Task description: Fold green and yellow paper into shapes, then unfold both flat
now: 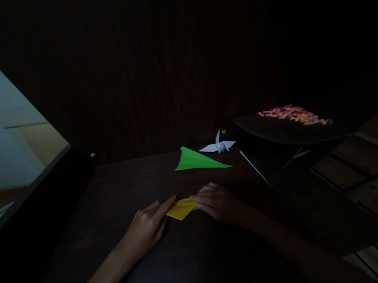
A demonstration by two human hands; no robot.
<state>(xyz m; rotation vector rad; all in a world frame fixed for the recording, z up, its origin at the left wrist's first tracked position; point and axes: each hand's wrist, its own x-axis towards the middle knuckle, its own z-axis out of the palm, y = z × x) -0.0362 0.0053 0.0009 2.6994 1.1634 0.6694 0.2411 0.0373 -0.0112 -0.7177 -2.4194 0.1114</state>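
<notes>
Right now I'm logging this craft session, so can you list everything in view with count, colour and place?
yellow paper: one, yellow, folded, flat on the table between the two hands
green paper: one, green, folded to a long point, farther back on the table
paper crane: one, white, behind the green paper
table: one, dark wood, under all the paper
dark tray: one, black, right of the crane
small pieces: many, pink, yellow and orange, heaped on the tray; too small to identify
left hand: one, fingers pressing the yellow paper's left edge
right hand: one, fingertips on the yellow paper's right edge
</notes>
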